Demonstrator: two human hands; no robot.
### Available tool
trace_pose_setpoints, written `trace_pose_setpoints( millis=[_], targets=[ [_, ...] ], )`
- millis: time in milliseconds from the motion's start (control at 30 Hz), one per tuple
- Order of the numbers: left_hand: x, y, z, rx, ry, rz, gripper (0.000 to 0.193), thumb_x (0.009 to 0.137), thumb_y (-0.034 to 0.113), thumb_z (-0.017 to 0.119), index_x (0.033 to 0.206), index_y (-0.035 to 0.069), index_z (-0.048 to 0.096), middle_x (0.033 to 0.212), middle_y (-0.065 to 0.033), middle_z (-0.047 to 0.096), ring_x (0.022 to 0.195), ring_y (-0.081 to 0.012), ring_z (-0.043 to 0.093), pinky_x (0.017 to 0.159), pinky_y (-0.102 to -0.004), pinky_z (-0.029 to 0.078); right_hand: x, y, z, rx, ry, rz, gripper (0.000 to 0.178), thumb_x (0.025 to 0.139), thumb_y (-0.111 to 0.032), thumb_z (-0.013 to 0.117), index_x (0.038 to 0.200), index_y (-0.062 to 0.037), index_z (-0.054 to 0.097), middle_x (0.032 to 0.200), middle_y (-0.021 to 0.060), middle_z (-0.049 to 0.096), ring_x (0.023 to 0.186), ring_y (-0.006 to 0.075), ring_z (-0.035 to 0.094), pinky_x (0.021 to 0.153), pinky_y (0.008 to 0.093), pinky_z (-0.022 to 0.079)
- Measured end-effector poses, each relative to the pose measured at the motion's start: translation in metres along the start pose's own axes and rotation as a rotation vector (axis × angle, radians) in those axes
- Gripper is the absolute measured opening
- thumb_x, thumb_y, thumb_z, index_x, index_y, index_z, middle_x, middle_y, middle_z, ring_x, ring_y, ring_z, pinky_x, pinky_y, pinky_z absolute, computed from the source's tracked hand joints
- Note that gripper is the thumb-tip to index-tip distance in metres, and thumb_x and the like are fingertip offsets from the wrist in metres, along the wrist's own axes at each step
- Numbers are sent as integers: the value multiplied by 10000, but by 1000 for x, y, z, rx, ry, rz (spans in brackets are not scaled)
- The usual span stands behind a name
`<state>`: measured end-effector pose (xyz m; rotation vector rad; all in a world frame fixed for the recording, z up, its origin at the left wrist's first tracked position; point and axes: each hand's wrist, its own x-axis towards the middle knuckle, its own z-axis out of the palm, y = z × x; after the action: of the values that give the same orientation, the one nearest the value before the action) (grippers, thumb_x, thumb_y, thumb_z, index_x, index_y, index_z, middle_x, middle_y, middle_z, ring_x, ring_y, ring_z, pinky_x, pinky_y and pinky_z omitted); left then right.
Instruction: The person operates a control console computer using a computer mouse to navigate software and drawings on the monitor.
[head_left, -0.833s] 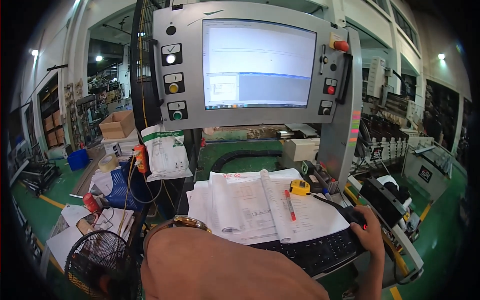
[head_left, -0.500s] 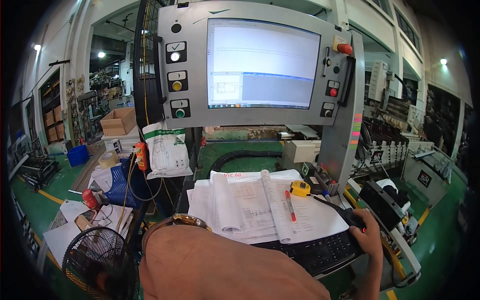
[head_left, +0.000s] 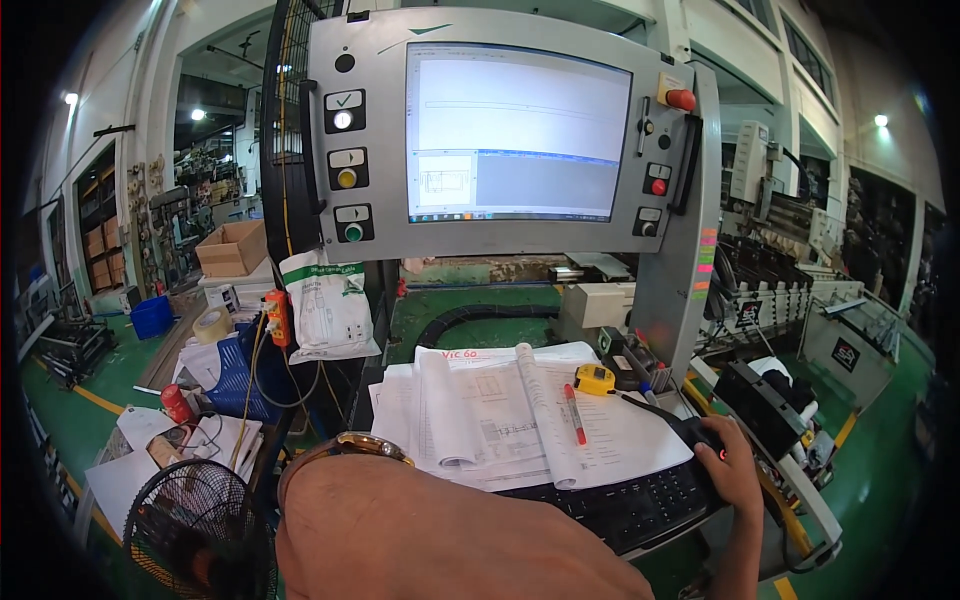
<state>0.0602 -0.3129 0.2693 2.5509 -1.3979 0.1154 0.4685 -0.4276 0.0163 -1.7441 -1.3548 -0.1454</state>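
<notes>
At the right end of the keyboard (head_left: 640, 510), my right hand (head_left: 735, 465) is curled over a black computer mouse (head_left: 702, 434) with a small red light. My left arm (head_left: 430, 530), wearing a wristwatch (head_left: 370, 445), fills the lower middle close up; its fingers do not show. Beyond it lie curled paper sheets with drawings (head_left: 490, 415), overlapping the keyboard. A red marker pen (head_left: 574, 415) rests on the right-hand sheets, beside a yellow tape measure (head_left: 595, 379). Above the papers, the control panel's monitor (head_left: 520, 110) displays a long thin outline and a small drawing.
Coloured push-buttons (head_left: 347, 178) flank the monitor. A white plastic packet (head_left: 325, 310) hangs below the panel, near an orange socket block (head_left: 277, 318) with cables. A black mesh fan (head_left: 200, 525) stands at lower left, by a blue basket (head_left: 245, 380). Machinery (head_left: 770, 265) stands at right.
The whole view has shifted slightly, so the panel appears a little further left. My right hand stays on the mouse, and the monitor's drawing looks the same.
</notes>
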Motion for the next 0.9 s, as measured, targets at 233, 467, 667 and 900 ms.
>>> trace_pose_setpoints(
  millis=[233, 467, 667, 900],
  targets=[
    [-3, -1, 5, 7, 13, 17, 1091, 838, 758, 812, 1486, -95, 602, 1330, -292, 715, 1132, -422, 741, 944, -464, 621, 1, 3, 1, -29, 4, 8, 453, 952, -193, 754, 1357, -10, 664, 1457, 200, 626, 1359, 375, 617, 1164, 425, 455],
    [-4, -5, 10, -96, 109, 23, 1096, 835, 755, 817, 1488, -97, 599, 1345, -290, 710, 1143, -423, 738, 952, -467, 618, 1, 1, 0, -28, 5, 7, 441, 980, -207, 728, 1370, -11, 662, 1463, 200, 619, 1356, 371, 617, 1154, 424, 466],
    [-1, -6, 8, 1, 63, 50, 1095, 818, 739, 840, 1483, -97, 603, 1352, -287, 707, 1142, -420, 736, 945, -465, 618, 1, -1, 0, -25, 0, 17, 429, 988, -206, 713, 1364, -5, 667, 1466, 204, 618, 1349, 373, 623, 1151, 424, 470],
    [-2, -2, 3, -31, 34, 5, 1082, 817, 733, 844, 1479, -90, 608, 1356, -282, 705, 1137, -422, 734, 941, -462, 617, 1, 0, 0, -32, -1, 23, 431, 991, -217, 707, 1367, -9, 676, 1475, 208, 618, 1358, 378, 620, 1158, 425, 464]
  ],
)
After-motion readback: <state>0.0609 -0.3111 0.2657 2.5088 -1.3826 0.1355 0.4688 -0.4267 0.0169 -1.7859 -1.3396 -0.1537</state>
